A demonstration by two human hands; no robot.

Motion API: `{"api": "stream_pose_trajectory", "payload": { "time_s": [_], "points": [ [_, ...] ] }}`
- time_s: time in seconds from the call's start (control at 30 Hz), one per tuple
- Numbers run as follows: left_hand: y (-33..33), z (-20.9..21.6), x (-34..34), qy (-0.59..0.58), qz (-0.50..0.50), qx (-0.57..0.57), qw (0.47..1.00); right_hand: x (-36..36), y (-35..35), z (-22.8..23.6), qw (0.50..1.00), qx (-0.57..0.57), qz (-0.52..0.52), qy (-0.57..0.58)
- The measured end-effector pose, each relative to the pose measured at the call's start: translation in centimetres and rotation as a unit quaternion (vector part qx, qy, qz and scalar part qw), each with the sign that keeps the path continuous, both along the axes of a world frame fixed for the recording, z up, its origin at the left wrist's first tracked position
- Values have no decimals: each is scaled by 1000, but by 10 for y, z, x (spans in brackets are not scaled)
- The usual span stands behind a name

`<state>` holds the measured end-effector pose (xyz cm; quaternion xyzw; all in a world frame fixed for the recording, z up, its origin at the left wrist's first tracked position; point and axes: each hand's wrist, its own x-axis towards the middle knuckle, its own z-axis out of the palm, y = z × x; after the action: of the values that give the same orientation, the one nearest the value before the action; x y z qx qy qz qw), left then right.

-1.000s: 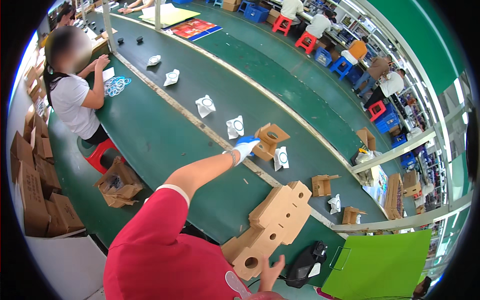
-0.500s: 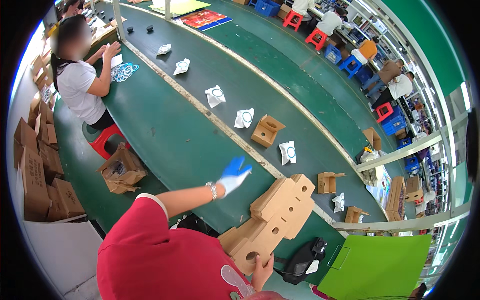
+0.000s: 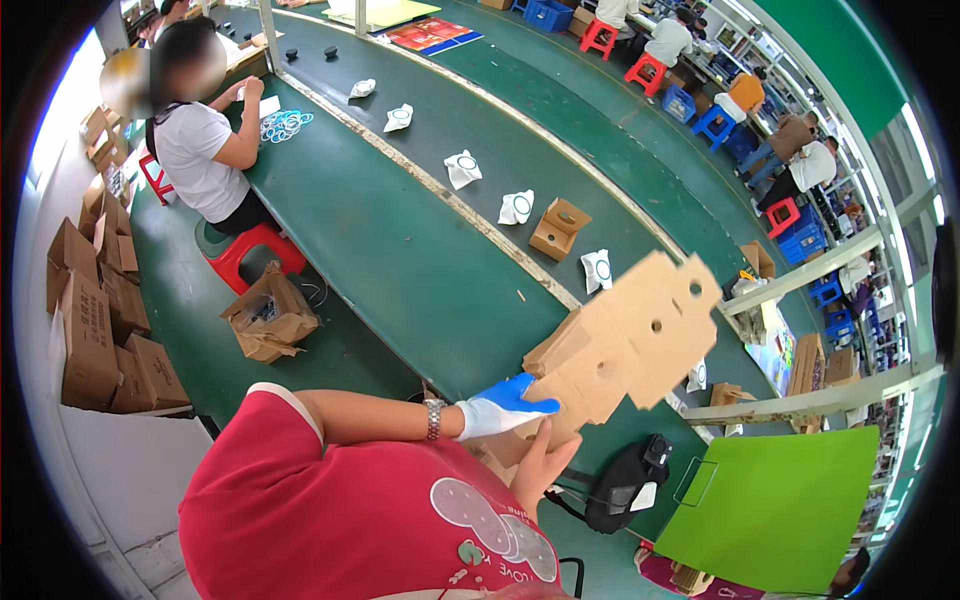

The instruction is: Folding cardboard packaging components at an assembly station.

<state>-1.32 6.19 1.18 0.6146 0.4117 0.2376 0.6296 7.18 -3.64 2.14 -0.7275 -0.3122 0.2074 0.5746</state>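
A flat, unfolded cardboard box blank (image 3: 640,335) with round holes lies tilted across the near green table, its far end over the belt's edge. Other brown blanks show beneath its left side. My left hand (image 3: 508,406), in a white glove with blue fingers, grips the blank's near left part. Close by, my bare right hand (image 3: 545,468) holds the near end, its fingers along the cardboard; part of its grip is hidden.
On the dark conveyor (image 3: 440,120) sit white-wrapped pieces (image 3: 516,207) and an open small box (image 3: 559,229). A black bag (image 3: 628,487) lies right of my hands, beside a green board (image 3: 770,510). At left, a person (image 3: 215,150) sits by blue-white rings (image 3: 287,125).
My left hand has come down from over the table onto the cardboard. The blank has risen and shifted right and away; my right hand has moved up with it. The view has shifted slightly.
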Motion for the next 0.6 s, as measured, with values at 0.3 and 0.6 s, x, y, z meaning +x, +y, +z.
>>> {"api": "stream_pose_trajectory", "payload": {
  "time_s": [0.3,0.6],
  "points": [
    [6,65,-21,-106,-102,-134,980,38,33,37,871,-46,94,479],
    [95,105,-62,-383,44,-177,906,14,31,87,803,-76,390,445]
  ]
}}
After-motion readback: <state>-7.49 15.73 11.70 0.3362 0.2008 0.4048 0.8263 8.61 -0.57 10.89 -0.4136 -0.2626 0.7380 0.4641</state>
